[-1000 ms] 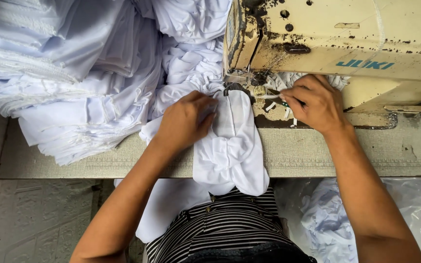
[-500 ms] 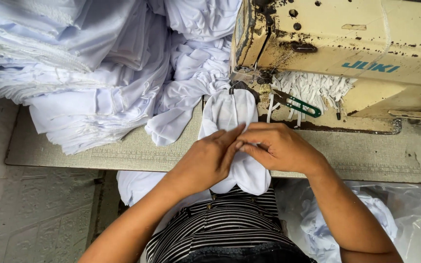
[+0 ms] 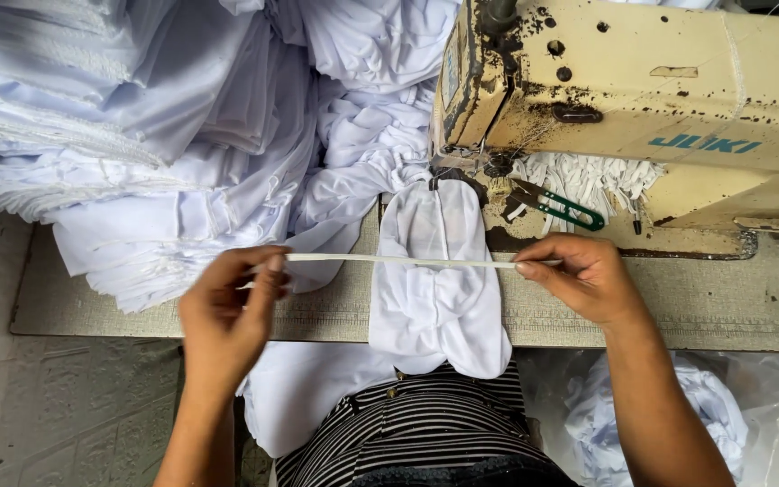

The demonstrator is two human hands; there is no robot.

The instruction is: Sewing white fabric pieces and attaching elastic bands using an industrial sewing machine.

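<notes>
A thin white strip of tape is stretched level between my two hands, above the table. My left hand pinches its left end and my right hand pinches its right end. Under the strip lies a folded white cloth piece, reaching from the needle area of the cream sewing machine down over the table's near edge. Green-handled thread snips lie on the machine bed just beyond my right hand.
A big heap of white cloth fills the left and back of the grey table. A bunch of white strips hangs beside the machine. More white cloth in a clear bag sits at the lower right.
My hands were together over the cloth piece half a second ago. They have moved apart sideways and now pull the white strip taut between them.
</notes>
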